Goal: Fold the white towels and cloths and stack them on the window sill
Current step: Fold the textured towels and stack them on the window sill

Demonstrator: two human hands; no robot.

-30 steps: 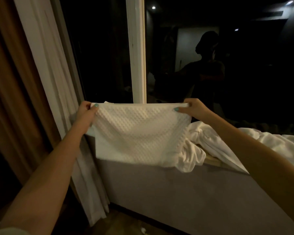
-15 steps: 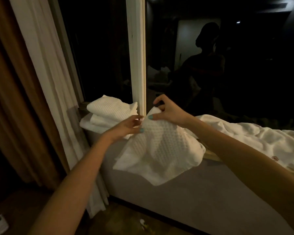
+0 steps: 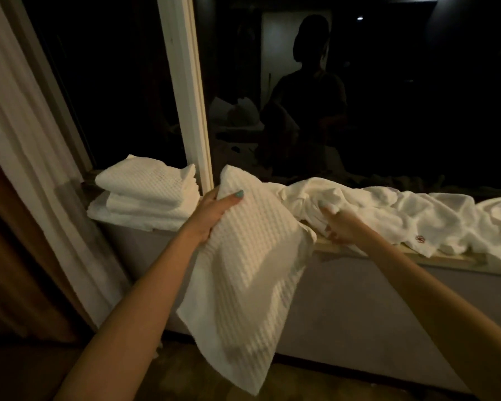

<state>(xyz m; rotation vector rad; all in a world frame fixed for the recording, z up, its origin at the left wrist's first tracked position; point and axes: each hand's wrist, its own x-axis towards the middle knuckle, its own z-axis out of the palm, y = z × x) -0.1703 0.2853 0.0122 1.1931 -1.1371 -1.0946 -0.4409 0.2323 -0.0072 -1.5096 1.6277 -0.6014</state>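
My left hand (image 3: 214,215) grips a white waffle-weave cloth (image 3: 243,285) by its upper left edge, thumb on top. The cloth is doubled over and hangs in front of the grey wall under the window sill (image 3: 388,254). My right hand (image 3: 340,227) is just right of the cloth with relaxed fingers, holding nothing, over the edge of a crumpled pile of white towels (image 3: 402,218) spread along the sill. A stack of folded white towels (image 3: 148,195) sits at the sill's left end, beside the window post.
A white window post (image 3: 185,91) rises behind the cloth. A pale curtain (image 3: 26,140) and a brown drape hang at the left. The dark glass reflects a person. Wooden floor lies below the grey wall (image 3: 359,314).
Both hands held the cloth spread wide, then brought its top corners together. Now my left hand alone holds the doubled cloth, and my right hand has let go and moved right.
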